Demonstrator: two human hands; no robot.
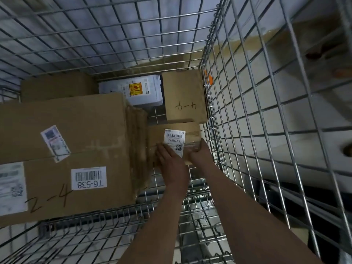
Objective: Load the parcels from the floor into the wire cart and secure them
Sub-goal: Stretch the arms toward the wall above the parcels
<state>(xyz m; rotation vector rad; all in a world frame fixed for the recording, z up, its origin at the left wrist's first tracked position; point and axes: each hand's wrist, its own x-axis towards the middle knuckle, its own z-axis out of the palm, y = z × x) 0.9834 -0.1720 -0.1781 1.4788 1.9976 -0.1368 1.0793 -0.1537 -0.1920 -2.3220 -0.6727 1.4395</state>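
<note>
Left hand (169, 161): I see it flat, fingers straight, pressing the small box's top.
Right hand (200, 153): I see fingers curled round that box's right edge.
Small box (190, 132): brown cardboard, white barcode label, low on the cart floor beside the right mesh.
Wire cart (238, 111): shiny steel grid.
Large carton (76, 130): creased corrugated cardboard, touching the small box's left side.

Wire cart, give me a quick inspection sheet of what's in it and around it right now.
Surface: cart wire floor partly bare near the person.
Job's things: small box in both hands; big box at left; upright box in the far right corner; white bag behind; another box at far left.
Clutter: nothing seen.
Grips: left hand flat on the small box; right hand grips its right end.
Cables: nothing seen.
Surroundings: pale floor beyond the mesh; orange item outside.
</note>
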